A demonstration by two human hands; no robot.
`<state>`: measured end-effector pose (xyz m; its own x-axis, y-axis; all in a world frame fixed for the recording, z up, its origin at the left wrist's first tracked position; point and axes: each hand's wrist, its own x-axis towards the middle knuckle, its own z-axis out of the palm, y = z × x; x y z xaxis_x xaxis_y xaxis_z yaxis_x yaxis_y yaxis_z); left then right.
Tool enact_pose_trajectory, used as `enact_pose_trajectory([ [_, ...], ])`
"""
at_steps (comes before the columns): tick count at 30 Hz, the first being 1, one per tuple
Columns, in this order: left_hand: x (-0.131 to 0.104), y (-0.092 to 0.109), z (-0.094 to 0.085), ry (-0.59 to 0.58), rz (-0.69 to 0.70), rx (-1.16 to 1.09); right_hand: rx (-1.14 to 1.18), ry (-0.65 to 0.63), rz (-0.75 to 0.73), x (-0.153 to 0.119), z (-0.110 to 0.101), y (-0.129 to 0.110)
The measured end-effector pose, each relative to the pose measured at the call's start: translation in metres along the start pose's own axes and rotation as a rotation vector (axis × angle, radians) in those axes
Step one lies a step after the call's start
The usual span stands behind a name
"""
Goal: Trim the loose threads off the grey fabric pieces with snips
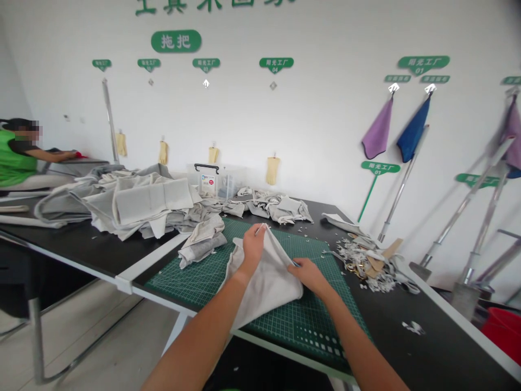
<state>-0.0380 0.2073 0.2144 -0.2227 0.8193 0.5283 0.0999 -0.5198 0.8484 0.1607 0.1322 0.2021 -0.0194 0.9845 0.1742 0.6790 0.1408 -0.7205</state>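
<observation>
A light grey cloth [271, 279] is held up at an angle over the green cutting mat [191, 285]. My left hand [254, 244] pinches its top corner, fingers closed. At the cloth's right edge is my right hand [307, 274], its fingers closed round a small dark blue object [296, 264] that is mostly hidden. The lower part of the cloth hangs toward the mat's front edge. A folded grey cloth piece [203, 239] lies on the mat's left part.
A large pile of grey cloths [142, 198] covers the table's left. Behind are more crumpled cloths [280, 206] and a clear box [236, 179]. Scraps [378, 266] are heaped at right. A person in green [18, 155] works at far left. Tools lean against the wall.
</observation>
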Motion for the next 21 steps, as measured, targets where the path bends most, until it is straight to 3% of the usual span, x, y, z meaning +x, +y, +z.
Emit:
enact_pose_trajectory([
  [4, 0.002, 0.037, -0.008, 0.122, 0.100, -0.026, -0.098, 0.062, 0.003, -0.010, -0.013, 0.002],
  [11, 0.001, 0.132, -0.024, 0.223, 0.291, -0.123, -0.270, 0.228, -0.028, -0.031, -0.048, -0.015],
  [16, -0.005, 0.189, -0.039, 0.270, 0.363, -0.209, -0.293, 0.456, -0.079, -0.049, -0.089, -0.040],
  [21, -0.012, 0.229, -0.061, 0.367, 0.438, -0.260, -0.353, 0.578, -0.117, -0.075, -0.131, -0.062],
])
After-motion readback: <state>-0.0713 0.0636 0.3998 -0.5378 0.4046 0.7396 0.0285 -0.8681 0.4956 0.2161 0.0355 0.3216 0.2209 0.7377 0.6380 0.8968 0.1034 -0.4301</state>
